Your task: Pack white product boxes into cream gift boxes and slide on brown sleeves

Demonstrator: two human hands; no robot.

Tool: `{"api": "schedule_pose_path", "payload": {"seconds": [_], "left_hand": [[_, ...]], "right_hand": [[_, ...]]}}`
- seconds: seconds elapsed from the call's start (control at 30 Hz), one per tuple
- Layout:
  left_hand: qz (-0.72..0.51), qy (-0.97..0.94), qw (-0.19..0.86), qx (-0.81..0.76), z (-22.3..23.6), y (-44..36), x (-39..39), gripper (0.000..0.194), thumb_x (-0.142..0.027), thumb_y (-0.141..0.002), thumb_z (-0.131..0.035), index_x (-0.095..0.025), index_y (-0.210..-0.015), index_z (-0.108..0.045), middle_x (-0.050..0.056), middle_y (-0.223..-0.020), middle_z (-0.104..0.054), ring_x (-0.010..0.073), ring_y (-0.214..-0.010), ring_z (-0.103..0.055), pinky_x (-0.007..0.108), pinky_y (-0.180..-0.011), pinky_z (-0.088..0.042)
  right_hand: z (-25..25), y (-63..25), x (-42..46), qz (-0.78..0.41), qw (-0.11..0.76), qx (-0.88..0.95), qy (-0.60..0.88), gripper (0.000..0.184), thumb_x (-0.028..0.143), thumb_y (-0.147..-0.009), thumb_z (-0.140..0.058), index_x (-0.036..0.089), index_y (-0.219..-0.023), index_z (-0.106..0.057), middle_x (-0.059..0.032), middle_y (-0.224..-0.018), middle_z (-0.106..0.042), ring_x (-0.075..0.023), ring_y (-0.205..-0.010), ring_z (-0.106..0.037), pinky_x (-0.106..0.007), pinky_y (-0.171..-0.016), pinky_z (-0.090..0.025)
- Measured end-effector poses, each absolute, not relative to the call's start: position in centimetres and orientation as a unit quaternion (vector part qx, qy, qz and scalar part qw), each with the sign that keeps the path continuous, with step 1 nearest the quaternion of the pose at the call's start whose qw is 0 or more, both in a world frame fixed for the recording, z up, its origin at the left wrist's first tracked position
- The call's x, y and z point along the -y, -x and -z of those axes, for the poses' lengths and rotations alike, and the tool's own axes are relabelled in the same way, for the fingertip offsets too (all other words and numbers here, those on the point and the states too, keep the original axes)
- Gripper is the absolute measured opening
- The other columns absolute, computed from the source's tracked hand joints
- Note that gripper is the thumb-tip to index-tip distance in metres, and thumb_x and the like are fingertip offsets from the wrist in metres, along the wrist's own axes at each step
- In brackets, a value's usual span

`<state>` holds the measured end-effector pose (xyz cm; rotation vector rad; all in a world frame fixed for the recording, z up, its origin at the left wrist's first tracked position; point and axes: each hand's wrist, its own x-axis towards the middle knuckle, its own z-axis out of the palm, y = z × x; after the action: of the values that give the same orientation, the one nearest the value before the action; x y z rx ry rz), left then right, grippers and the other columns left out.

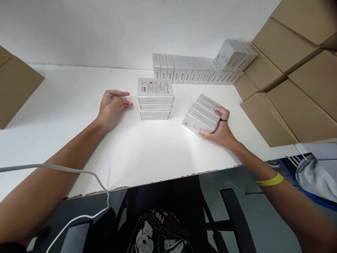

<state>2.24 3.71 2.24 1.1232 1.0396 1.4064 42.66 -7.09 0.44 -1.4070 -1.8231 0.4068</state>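
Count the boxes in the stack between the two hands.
4: the top box, printed face up, and three boxes beneath it, on the white table. Any behind the stack would be hidden.

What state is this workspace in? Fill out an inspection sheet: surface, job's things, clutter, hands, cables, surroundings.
Surface: white table, front edge ragged.
Job's things: stack of four boxes between the hands; block of boxes in hand; row of boxes along the wall, with more boxes on top at its right end.
Clutter: cardboard at left, cartons at right.
Hands: left hand empty, beside the stack, apart from it; right hand gripping the block.
Cables: white cable crossing in front of the left forearm.
Surroundings: wall behind, chair below the front edge.
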Motion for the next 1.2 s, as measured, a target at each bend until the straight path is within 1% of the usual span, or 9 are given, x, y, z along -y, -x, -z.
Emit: {"api": "schedule_pose_path", "payload": {"seconds": [0.17,0.33,0.43,0.5,0.6,0.67,0.73,1.0,1.2], "left_hand": [[-0.606,-0.486,0.463,-0.427,-1.9,-2.2,-3.3,0.020,-0.018,-0.077,-0.072,-0.019,-0.084,-0.053,0.003,-0.090,-0.069,0.0155,-0.068,-0.064,0.036,-0.073,-0.051],[-0.636,-0.646,0.211,-0.365,-2.7,-3.4,0.4,0.036,-0.036,-0.093,-0.068,-0.020,-0.067,-0.050,-0.002,-0.064,-0.056,0.0115,-0.060,-0.049,0.034,-0.063,-0.037],[-0.542,-0.743,0.250,-0.304,-3.4,-5.3,3.1,0.034,-0.038,-0.087,-0.075,-0.021,-0.065,-0.057,-0.001,-0.062,-0.059,0.0154,-0.057,-0.054,0.035,-0.057,-0.040],[-0.429,-0.809,0.314,-0.250,-3.4,-6.7,4.5,0.020,-0.036,-0.084,-0.080,-0.021,-0.087,-0.068,0.005,-0.085,-0.071,0.0239,-0.078,-0.068,0.040,-0.070,-0.054],[-0.302,-0.857,0.374,-0.183,-2.6,-8.3,5.8,0.091,-0.044,-0.069,-0.094,-0.024,-0.145,-0.048,0.020,-0.153,-0.046,0.0423,-0.141,-0.046,0.062,-0.111,-0.049],[-0.303,-0.859,0.390,-0.134,-1.7,-8.8,6.4,0.133,-0.049,-0.056,-0.100,-0.029,-0.160,-0.020,0.021,-0.168,-0.017,0.0473,-0.156,-0.019,0.069,-0.120,-0.036],[-0.315,-0.850,0.413,-0.089,-1.1,-8.9,6.8,0.149,-0.047,-0.051,-0.102,-0.033,-0.162,-0.003,0.020,-0.170,-0.005,0.0482,-0.157,-0.014,0.068,-0.122,-0.034],[-0.314,-0.856,0.401,-0.088,-0.7,-8.5,7.5,0.133,-0.043,-0.064,-0.096,-0.033,-0.156,-0.001,0.019,-0.141,-0.037,0.0410,-0.131,-0.048,0.056,-0.106,-0.055],[-0.325,-0.858,0.391,-0.069,-0.2,-8.7,7.3,0.133,-0.045,-0.064,-0.095,-0.032,-0.156,-0.001,0.019,-0.137,-0.034,0.0415,-0.130,-0.044,0.056,-0.102,-0.055]], "right_hand": [[-0.7,-43.4,8.1,-0.141,0.374,0.737,0.545,0.095,0.047,-0.063,-0.081,0.035,-0.135,-0.021,-0.0072,-0.134,-0.025,-0.0311,-0.133,-0.036,-0.061,-0.116,-0.039],[-1.8,-43.2,10.7,-0.131,0.329,0.755,0.551,0.090,0.047,-0.068,-0.079,0.037,-0.136,-0.021,-0.0069,-0.130,-0.025,-0.0327,-0.126,-0.038,-0.065,-0.107,-0.045],[-2.0,-42.3,12.2,-0.123,0.285,0.784,0.538,0.091,0.049,-0.069,-0.077,0.039,-0.138,-0.019,-0.0073,-0.127,-0.026,-0.0343,-0.122,-0.039,-0.065,-0.101,-0.049],[-1.9,-41.2,13.0,-0.124,0.279,0.805,0.508,0.095,0.049,-0.066,-0.077,0.040,-0.139,-0.018,-0.0072,-0.125,-0.026,-0.0348,-0.120,-0.039,-0.064,-0.097,-0.051],[-1.7,-39.1,13.9,-0.143,0.297,0.832,0.446,0.102,0.047,-0.063,-0.080,0.043,-0.142,-0.015,-0.0072,-0.125,-0.025,-0.0353,-0.122,-0.037,-0.060,-0.097,-0.051],[-1.8,-37.8,14.4,-0.169,0.304,0.843,0.409,0.106,0.047,-0.064,-0.082,0.043,-0.145,-0.015,-0.0083,-0.129,-0.026,-0.0362,-0.127,-0.035,-0.059,-0.101,-0.050],[-2.1,-36.7,14.8,-0.202,0.305,0.848,0.384,0.108,0.045,-0.067,-0.084,0.041,-0.149,-0.014,-0.0098,-0.133,-0.025,-0.0367,-0.131,-0.032,-0.059,-0.103,-0.050],[-2.8,-36.3,14.9,-0.253,0.273,0.851,0.370,0.116,0.043,-0.065,-0.091,0.043,-0.151,-0.012,-0.0101,-0.136,-0.025,-0.0358,-0.134,-0.033,-0.055,-0.098,-0.056],[-2.3,-36.5,15.1,-0.250,0.279,0.844,0.383,0.118,0.048,-0.060,-0.093,0.042,-0.150,-0.017,-0.0101,-0.135,-0.028,-0.0372,-0.135,-0.033,-0.061,-0.106,-0.051]]}}
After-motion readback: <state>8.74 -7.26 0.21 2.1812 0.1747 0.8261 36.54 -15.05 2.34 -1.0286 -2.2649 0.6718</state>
